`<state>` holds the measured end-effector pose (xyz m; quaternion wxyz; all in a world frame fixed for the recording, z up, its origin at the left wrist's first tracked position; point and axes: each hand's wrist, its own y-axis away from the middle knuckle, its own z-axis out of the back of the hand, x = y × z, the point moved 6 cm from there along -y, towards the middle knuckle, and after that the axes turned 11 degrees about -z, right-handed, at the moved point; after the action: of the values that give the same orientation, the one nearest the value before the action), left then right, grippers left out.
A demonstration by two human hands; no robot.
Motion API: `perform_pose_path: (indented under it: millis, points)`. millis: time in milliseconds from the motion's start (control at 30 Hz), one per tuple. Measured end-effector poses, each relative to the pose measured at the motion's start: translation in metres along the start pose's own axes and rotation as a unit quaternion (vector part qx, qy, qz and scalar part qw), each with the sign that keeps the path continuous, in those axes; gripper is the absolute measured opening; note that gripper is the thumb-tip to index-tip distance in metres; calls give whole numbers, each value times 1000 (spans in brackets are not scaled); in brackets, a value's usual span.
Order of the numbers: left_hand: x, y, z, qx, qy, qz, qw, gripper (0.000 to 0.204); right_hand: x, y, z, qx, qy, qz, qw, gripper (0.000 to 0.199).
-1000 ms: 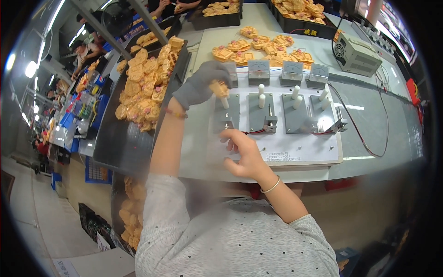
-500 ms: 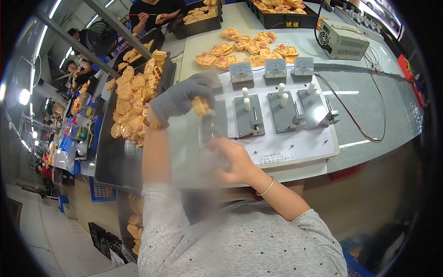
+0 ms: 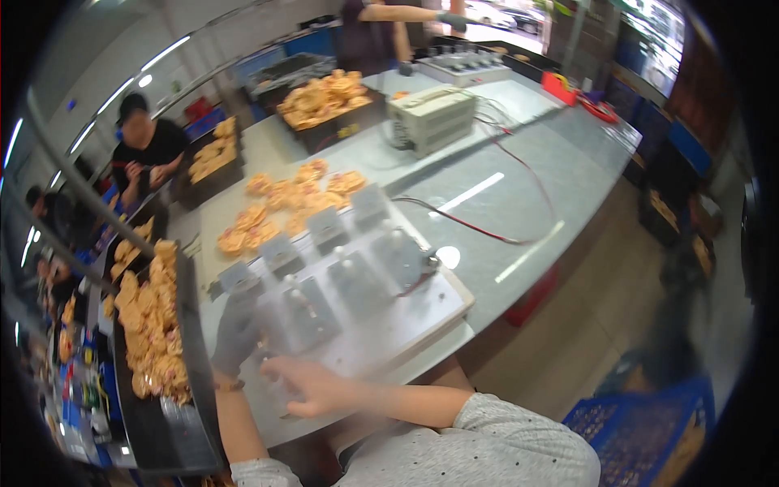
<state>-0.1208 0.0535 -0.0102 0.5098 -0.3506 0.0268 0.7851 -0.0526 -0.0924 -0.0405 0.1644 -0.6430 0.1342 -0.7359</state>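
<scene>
The picture is motion-blurred. My left hand [image 3: 235, 331], in a grey glove, is at the left end of a white fixture plate [image 3: 422, 321] that carries several grey toggle clamps [image 3: 357, 280]. The blur hides whether it holds anything. My right hand [image 3: 307, 386], bare with a thin bracelet at the wrist, lies just in front of it on the plate's near left corner, fingers pointing left. Its grip cannot be made out. A long dark tray [image 3: 195, 357] full of orange parts [image 3: 150, 325] sits directly to the left of my left hand.
Loose orange parts [image 3: 284, 203] lie on the table behind the plate. A beige box instrument [image 3: 430, 118] with a red cable [image 3: 487, 231] stands further back. More trays of parts [image 3: 324, 97] and other people at work are at the back and left. A blue crate [image 3: 641, 430] is on the floor at right.
The view has swung right and back, showing more table and floor. My left hand has come down from the clamps' top to the plate's left end; the orange part it held no longer shows.
</scene>
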Motion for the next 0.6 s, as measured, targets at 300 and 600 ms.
perform_pose_path:
  millis: [300,600]
  points:
    - [-59,-24,-84,5,127,-110,986,15,3,10,95,-262,158,21,952,55]
    - [-98,40,-77,-16,50,-48,997,20,-14,26,98,-248,76,7,966,47]
